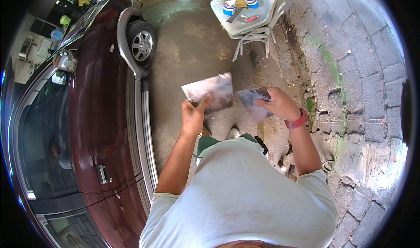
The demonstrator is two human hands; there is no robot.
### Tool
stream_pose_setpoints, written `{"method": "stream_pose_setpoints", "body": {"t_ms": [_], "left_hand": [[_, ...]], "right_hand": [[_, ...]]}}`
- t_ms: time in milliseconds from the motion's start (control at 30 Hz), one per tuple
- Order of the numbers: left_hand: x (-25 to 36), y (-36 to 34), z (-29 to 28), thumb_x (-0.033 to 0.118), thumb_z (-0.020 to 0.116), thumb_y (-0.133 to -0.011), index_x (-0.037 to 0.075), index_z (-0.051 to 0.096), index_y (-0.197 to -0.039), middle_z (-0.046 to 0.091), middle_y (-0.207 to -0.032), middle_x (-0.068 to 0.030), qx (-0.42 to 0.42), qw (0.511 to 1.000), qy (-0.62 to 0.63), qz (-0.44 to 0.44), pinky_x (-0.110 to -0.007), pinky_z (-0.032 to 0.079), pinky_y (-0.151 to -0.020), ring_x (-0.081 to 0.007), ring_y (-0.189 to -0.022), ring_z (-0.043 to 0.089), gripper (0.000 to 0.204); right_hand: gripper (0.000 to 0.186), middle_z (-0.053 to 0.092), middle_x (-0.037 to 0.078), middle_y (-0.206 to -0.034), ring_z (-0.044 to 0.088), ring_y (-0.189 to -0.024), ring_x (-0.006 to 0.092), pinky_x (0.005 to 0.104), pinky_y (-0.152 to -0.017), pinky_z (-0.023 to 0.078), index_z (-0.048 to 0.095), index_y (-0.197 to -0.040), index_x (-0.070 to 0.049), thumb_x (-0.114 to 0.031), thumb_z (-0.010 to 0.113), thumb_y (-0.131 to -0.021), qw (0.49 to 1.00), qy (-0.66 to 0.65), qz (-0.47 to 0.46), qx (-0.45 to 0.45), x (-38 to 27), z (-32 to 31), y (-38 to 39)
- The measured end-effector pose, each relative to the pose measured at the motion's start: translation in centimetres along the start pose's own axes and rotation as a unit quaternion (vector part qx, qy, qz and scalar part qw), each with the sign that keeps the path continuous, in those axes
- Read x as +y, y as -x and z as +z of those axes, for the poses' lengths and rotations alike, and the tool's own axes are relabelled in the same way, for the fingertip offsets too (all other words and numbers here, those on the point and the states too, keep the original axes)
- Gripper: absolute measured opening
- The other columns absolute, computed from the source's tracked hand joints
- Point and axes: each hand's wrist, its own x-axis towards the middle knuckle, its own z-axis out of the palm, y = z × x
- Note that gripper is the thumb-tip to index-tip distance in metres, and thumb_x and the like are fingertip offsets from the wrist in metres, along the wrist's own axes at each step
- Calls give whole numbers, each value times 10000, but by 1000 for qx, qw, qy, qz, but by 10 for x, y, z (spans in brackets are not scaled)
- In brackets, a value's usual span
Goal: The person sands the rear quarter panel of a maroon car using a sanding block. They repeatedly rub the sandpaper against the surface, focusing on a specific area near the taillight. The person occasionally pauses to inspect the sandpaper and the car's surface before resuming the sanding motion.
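Observation:
My left hand grips a flat rectangular sheet, pale with dark smudges, its thumb pressed on top. In my right hand, pinched between thumb and fingers, is a smaller dark grey sheet with a paler lower part. The two sheets are held close together in front of my body, with a narrow gap between them. Both are blurred, and I cannot make out their material. A red band circles my right wrist.
A dark red car stands close on my left. Ahead, a pale plastic chair bears two blue-and-white cans, a flat dark blade and a red-handled tool. Stone paving with mossy, broken edges lies on the right.

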Motion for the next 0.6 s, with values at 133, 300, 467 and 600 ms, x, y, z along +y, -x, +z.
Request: {"method": "stream_pose_setpoints", "body": {"t_ms": [133, 300, 467, 600], "left_hand": [[-31, -14, 18, 110, 710, -958, -35, 699, -1058, 719, -936, -57, -10, 992, -110, 57, -302, 508, -783, -131, -863, 627, 176], [-6, 2, 60, 37, 624, -984, -65, 592, -1263, 718, -1155, -121, -263, 946, -176, 75, -307, 510, -895, -179, -1042, 641, 299], [-23, 25, 59, 134, 597, -1039, -34, 612, -1257, 697, -1234, -103, -230, 970, -65, 53, -342, 484, -989, -169, -1124, 619, 276], [-58, 9, 25, 378, 565, -1057, 21, 614, -1302, 665, -1297, -92, -126, 963, 155, -180, -379, 446, -1072, -207, -1225, 608, 436]], "right_hand": [[394, 664, 101, -1040, 663, -963, 275, 381, -833, 554, 680, -1271, -118, -63, 694, -882, 882, 327, -202, 273, -43, 56, 17], [512, 665, 182, -1067, 657, -983, 370, 438, -840, 555, 645, -1339, -152, 19, 556, -865, 857, 318, -269, 303, -11, 60, 18], [535, 713, 240, -1051, 704, -893, 391, 464, -809, 570, 554, -1413, -72, 5, 618, -887, 820, 419, 171, 350, 143, -51, 79], [387, 721, 157, -1029, 724, -956, 289, 439, -763, 594, 594, -1332, -83, -120, 659, -952, 867, 72, 94, 485, 161, -27, 79]]}}
